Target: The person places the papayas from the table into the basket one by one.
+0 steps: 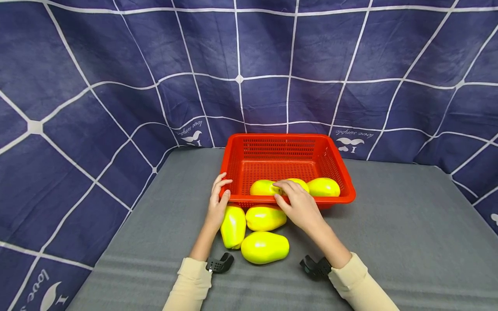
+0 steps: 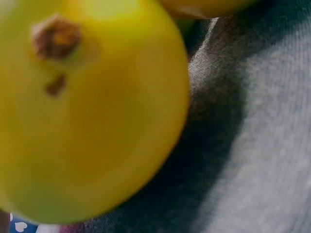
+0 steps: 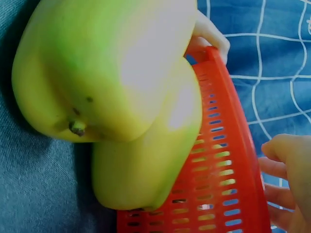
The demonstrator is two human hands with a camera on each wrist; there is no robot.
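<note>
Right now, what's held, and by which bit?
The left grip holds the red basket by its near left corner; whether the right grip holds a fruit cannot be told.

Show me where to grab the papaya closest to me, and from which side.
Probably around the rounded middle of that front papaya, coming from above and its near side. It lies on its side, long way left to right, so you can grip across its shorter width; another papaya sits close behind it.
</note>
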